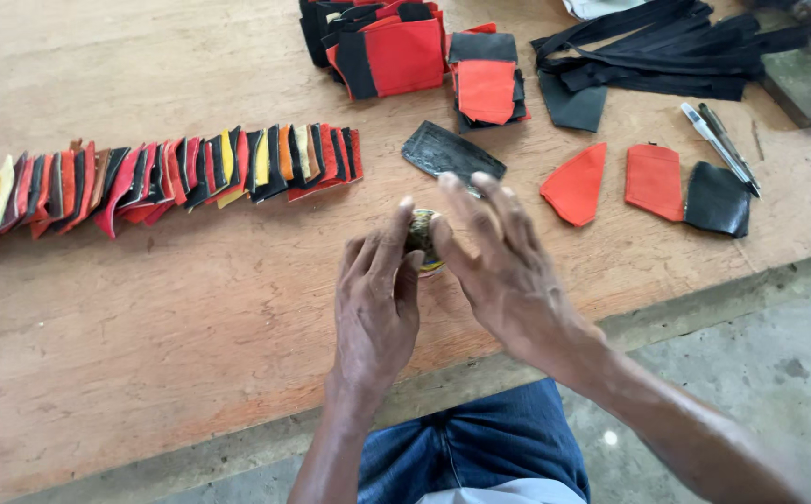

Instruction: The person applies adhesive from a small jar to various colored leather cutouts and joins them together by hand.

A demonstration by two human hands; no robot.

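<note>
Head view, hands (438, 271) clasping small tin (421, 238) (mostly hidden)

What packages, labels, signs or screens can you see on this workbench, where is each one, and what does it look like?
Small round tin: the only package-like thing, between the left hand and right hand near the table's front edge; dark, grimy top, yellowish rim, mostly hidden by fingers.
No labels, signs or screens show; the rest is cut leather pieces and pens.
</note>
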